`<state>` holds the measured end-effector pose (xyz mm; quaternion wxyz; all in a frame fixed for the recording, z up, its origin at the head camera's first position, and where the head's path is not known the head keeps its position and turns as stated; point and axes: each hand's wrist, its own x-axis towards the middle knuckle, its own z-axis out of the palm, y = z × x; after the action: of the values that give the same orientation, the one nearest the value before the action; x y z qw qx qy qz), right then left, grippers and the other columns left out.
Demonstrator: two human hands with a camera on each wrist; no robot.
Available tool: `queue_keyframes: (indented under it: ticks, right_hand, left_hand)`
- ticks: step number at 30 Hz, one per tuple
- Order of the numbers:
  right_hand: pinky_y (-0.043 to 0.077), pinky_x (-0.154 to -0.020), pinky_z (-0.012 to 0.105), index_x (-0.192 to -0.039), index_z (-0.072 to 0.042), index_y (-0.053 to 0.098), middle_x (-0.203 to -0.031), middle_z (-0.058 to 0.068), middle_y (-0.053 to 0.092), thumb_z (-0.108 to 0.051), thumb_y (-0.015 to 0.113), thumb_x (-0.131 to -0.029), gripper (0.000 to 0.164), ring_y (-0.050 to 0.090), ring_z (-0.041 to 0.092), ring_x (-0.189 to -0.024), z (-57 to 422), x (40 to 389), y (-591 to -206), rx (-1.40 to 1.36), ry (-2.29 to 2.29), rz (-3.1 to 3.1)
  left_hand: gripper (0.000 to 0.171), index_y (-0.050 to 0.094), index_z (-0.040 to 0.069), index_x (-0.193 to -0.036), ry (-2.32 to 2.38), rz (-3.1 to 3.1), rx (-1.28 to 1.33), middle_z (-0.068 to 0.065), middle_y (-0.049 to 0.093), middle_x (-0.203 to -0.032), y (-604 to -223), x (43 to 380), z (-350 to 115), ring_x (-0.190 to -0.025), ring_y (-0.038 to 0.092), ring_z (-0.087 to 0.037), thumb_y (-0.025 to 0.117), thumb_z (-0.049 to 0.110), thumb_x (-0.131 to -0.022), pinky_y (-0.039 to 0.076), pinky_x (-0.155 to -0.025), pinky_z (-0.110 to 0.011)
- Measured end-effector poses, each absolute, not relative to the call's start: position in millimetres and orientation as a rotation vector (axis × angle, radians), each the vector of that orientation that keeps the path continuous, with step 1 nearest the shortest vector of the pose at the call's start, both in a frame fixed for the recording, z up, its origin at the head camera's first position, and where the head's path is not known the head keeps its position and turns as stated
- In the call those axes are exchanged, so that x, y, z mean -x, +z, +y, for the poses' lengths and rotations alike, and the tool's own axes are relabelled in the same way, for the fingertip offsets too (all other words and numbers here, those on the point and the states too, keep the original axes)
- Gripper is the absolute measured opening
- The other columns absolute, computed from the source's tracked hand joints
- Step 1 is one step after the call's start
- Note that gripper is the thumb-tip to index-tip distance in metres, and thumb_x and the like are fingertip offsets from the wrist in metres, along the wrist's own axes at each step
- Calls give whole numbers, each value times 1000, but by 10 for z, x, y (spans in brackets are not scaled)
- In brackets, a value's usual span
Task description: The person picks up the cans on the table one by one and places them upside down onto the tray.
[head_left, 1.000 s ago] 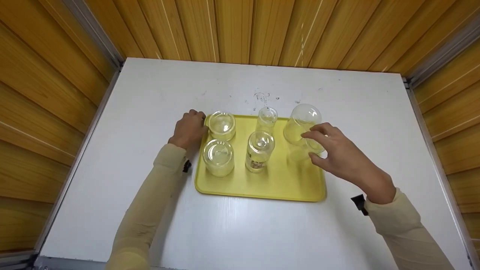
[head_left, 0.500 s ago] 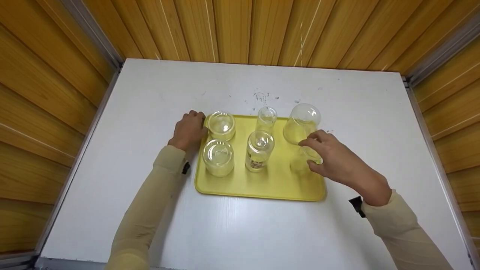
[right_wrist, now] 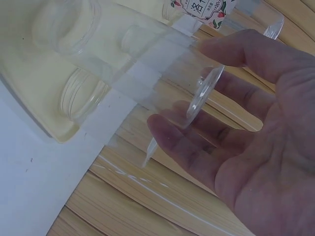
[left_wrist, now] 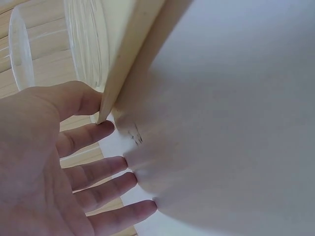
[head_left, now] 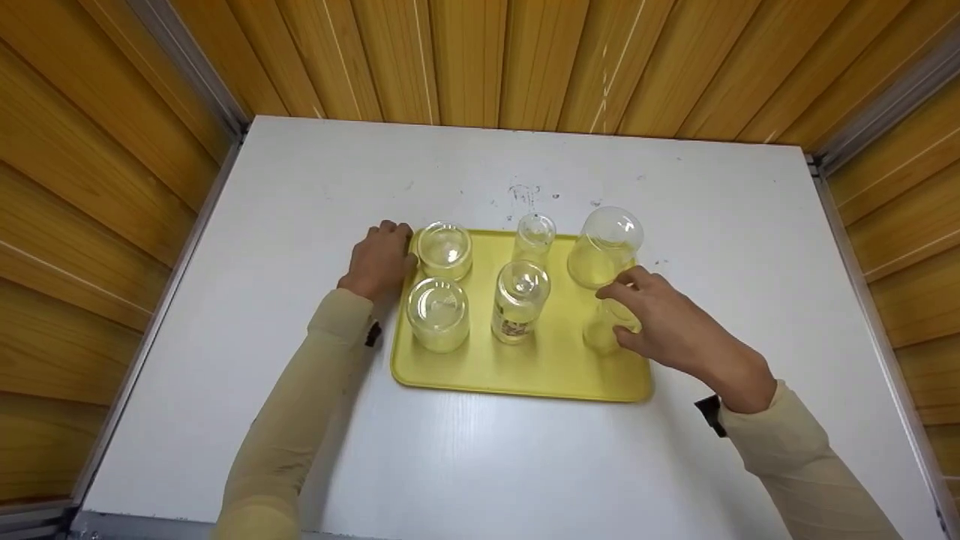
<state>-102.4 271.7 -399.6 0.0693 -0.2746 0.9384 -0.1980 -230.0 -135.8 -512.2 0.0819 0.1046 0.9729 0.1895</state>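
My left hand (head_left: 379, 261) is at the left edge of a yellow tray (head_left: 562, 379). In the left wrist view its thumb and index finger pinch the tray's rim (left_wrist: 129, 49), while the other fingers are spread over the white table. My right hand (head_left: 675, 326) holds a clear glass jar (head_left: 598, 331) over the right part of the tray. Thumb and fingers curl round its upturned base, mouth down, as the right wrist view shows the jar (right_wrist: 152, 73). Just behind it stands a larger clear jar (head_left: 600, 251), also upside down.
Two wide upturned jars, a rear one (head_left: 445, 251) and a front one (head_left: 439, 315), stand on the tray's left. Mid-tray are a labelled bottle-like jar (head_left: 517, 300) and a slimmer one (head_left: 535, 232). Yellow wood-grain walls (head_left: 469, 60) enclose the white table (head_left: 480, 465).
My right hand has moved slightly toward the tray's front with the jar, which now shows lower and nearer in the head view. The left hand stays at the tray's edge.
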Motion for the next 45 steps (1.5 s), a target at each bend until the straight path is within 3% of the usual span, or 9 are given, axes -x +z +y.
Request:
queue_keyframes:
  ticks: [27,45]
  right_hand:
    - [55,-79,50,-128,1,69,-124,23,58,3,79,-87,42,60,39,-99,2716,1016,-4001,750,-574,2791]
    - [55,-89,57,-142,3,62,-133,27,56,-10,79,-93,54,58,45,-116,2671,1027,-3905,648,-518,2755]
  left_hand:
    - [41,58,-3,-142,549,2898,-321,-26,56,-138,-5131,2309,-1366,-124,54,-44,57,21,-107,51,-98,-60]
    - [41,62,-1,-140,597,2867,-276,-24,58,-139,-5113,2355,-1387,-127,55,-44,59,22,-106,50,-100,-60]
